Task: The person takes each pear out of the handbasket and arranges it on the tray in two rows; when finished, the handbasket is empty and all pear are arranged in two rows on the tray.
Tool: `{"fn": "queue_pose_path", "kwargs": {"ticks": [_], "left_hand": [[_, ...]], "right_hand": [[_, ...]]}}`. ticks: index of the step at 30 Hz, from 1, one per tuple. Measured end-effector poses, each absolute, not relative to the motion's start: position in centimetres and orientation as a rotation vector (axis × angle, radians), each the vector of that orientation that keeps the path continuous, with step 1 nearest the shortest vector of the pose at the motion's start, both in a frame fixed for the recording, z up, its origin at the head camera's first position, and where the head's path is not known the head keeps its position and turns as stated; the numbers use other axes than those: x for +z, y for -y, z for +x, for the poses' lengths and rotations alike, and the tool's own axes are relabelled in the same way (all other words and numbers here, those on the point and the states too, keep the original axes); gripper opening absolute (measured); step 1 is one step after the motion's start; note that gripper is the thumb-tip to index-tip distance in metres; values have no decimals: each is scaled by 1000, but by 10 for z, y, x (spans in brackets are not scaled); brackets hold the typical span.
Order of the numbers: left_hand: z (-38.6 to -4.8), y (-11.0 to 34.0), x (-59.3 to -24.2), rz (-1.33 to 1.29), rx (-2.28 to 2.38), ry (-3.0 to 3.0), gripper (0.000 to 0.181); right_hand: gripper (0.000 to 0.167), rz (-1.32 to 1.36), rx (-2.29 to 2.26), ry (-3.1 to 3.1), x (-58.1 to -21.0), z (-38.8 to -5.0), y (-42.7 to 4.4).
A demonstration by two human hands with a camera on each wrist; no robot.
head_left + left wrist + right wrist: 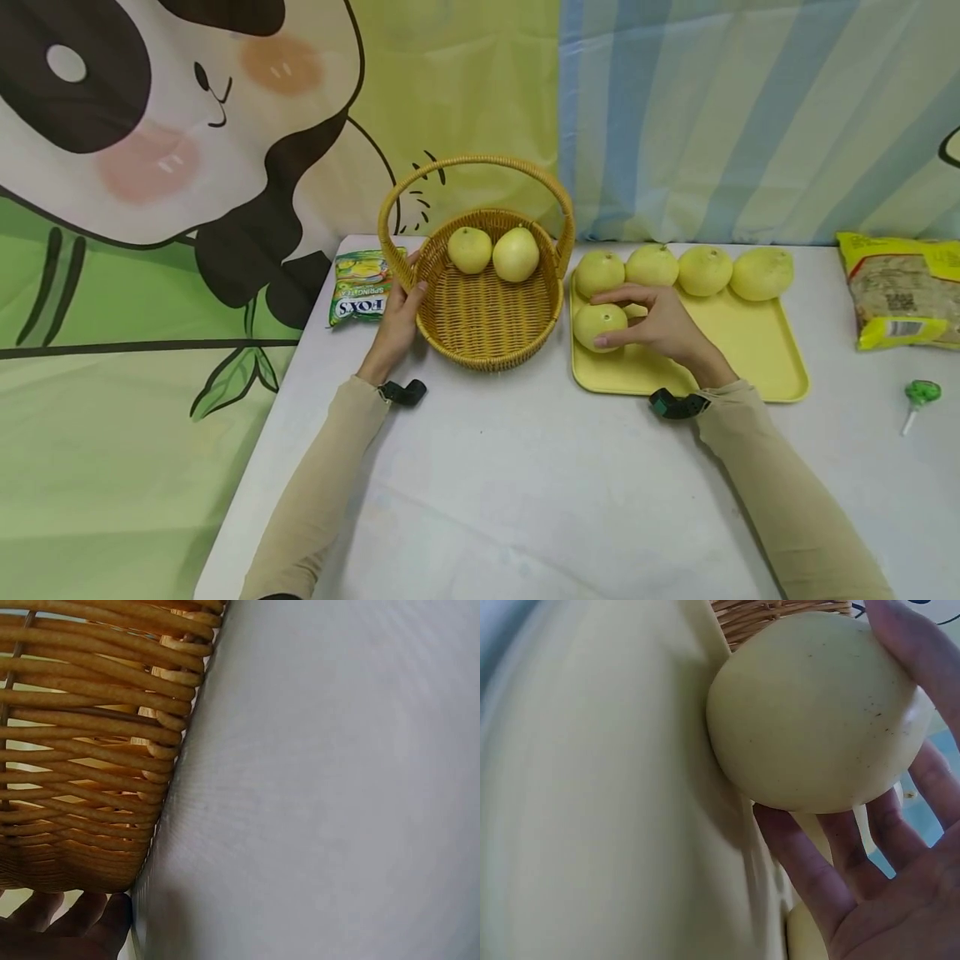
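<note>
A wicker basket [487,333] with a tall arched handle stands on the table, holding two small pale-yellow melons [516,254] at its back. My left hand [399,321] holds the basket's left side, thumb at the rim; in the left wrist view its fingers [79,915] touch the woven wall low down. To the right, my right hand [663,325] grips a melon [598,327] between thumb and fingers at the left of a yellow tray [750,350]. The right wrist view has this melon [817,712] close up, fingers curled along its side. Several more melons [705,271] line the tray's back edge.
A green tea packet [360,287] lies left of the basket, partly behind my left hand. At the far right are a yellow see-through bag [903,292] and a green lollipop [921,393]. A printed cloth backdrop [480,100] hangs behind the table [540,483].
</note>
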State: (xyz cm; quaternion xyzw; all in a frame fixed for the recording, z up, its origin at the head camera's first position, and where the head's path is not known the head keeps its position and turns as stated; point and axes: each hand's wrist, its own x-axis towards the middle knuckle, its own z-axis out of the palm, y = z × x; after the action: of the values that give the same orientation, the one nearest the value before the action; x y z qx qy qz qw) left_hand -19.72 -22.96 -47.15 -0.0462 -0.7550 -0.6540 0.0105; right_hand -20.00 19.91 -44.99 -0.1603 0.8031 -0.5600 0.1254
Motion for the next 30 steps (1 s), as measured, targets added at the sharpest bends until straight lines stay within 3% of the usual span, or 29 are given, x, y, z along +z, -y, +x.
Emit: {"fn": "queue_pose_path", "kwargs": {"ticks": [22,30], "left_hand": [[-200,227,-467,-136,-2052,2345,58],[-198,229,-471,-123,-2065,2346,58]], "right_hand": [[54,-520,-1475,-2632,-440,-193,-193],[49,-666,-1353,-2813,-421,-184,-181]]}}
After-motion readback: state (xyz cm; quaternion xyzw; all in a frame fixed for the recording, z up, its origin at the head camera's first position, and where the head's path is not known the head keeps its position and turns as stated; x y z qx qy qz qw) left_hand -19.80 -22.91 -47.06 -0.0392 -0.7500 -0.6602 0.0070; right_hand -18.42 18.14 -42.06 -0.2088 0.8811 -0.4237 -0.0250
